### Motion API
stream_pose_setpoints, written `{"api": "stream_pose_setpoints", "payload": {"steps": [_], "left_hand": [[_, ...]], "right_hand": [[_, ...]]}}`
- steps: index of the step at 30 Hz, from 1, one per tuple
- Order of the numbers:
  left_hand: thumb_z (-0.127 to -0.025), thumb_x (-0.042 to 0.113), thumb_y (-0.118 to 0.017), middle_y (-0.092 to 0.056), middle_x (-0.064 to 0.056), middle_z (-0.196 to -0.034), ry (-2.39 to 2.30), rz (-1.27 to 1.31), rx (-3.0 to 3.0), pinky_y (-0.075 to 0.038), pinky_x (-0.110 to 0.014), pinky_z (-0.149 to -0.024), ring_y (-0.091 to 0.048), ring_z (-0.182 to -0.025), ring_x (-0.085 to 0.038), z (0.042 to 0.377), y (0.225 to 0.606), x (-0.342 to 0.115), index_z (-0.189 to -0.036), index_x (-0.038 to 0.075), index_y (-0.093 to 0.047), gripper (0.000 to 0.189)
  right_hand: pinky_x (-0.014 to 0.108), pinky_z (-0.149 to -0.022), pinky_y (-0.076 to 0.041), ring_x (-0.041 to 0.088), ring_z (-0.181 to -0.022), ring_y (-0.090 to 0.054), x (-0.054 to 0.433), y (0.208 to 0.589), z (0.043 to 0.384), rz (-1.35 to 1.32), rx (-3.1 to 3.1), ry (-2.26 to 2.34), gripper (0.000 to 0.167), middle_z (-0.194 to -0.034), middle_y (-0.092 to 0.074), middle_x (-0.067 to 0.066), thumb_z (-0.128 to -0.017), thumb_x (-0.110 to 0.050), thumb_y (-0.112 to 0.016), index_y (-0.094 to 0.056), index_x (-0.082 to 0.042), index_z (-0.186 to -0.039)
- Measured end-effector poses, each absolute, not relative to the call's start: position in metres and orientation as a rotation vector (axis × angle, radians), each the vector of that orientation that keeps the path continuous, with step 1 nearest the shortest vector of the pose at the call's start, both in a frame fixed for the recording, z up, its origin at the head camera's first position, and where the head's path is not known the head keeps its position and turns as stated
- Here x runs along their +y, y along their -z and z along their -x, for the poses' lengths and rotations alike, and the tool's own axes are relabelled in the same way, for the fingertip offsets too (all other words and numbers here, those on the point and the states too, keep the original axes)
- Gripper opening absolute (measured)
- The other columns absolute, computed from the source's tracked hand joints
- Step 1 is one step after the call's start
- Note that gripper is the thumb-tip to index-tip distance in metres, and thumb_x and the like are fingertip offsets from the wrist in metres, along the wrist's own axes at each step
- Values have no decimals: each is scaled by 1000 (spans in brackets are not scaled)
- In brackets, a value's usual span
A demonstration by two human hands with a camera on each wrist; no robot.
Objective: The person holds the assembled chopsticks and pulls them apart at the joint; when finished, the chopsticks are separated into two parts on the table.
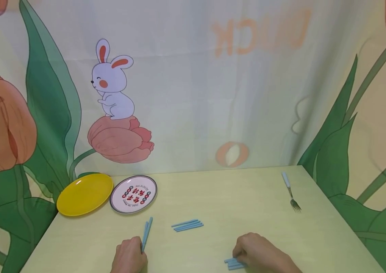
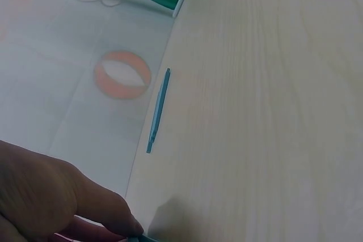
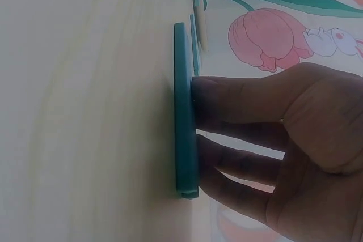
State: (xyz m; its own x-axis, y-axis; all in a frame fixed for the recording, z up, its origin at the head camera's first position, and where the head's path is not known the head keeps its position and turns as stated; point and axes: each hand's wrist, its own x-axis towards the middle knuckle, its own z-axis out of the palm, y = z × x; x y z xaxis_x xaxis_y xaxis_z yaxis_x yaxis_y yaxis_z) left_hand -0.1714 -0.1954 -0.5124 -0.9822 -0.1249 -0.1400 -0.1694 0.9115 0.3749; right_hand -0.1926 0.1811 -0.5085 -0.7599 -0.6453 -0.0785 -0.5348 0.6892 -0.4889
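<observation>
My left hand [image 1: 128,254] grips two blue sticks [image 1: 147,231] that point up and away from it over the front of the table. In the left wrist view its fingertips [image 2: 133,230] pinch them at the bottom edge, where most of their length is out of frame. At the front right, my right hand [image 1: 260,253] is bent over several short blue sticks [image 1: 235,264] lying side by side. Its thumb and fingers hold at them, seen in the right wrist view along the near stick [image 3: 184,117]. Between the hands lies another small group of blue sticks [image 1: 187,225].
A yellow plate [image 1: 85,194] and a white plate with a dark rim [image 1: 117,203] stand at the back left. Toward the back right lies a fork [image 1: 289,191] with a pale handle. A printed curtain [image 1: 186,94] hangs behind the table [image 1: 240,204].
</observation>
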Motion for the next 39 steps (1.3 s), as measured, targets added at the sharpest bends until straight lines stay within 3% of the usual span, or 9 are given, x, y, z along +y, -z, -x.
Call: {"api": "stream_pose_setpoints", "payload": {"steps": [10,27,39], "left_hand": [[-77,1,-70,-57,-4,-68,-588,254,2908,-48,-39,-62,-52,-63,-21,173,513,-195,-77,4,-65,6],[-76,0,-69,-59,-2,-71,-625,112,3061,-45,-37,-53,-53,-62,-19,175,505,-194,-79,8,-65,9],[-77,1,-71,-66,-5,-79,-601,-3,3106,-50,-41,-60,-62,-70,-21,182,496,-182,-86,6,-70,10]], "right_hand": [[27,-74,-53,-1,-84,-60,180,506,196,825,2658,636,11,-90,-70,-16,-87,-19,-69,-77,-18,-95],[23,-68,-52,0,-78,-61,177,498,201,934,2757,695,12,-90,-72,-9,-84,-16,-73,-77,-13,-95],[22,-68,-50,1,-78,-59,175,482,203,997,2788,733,12,-90,-72,-7,-84,-15,-73,-75,-11,-95]]}}
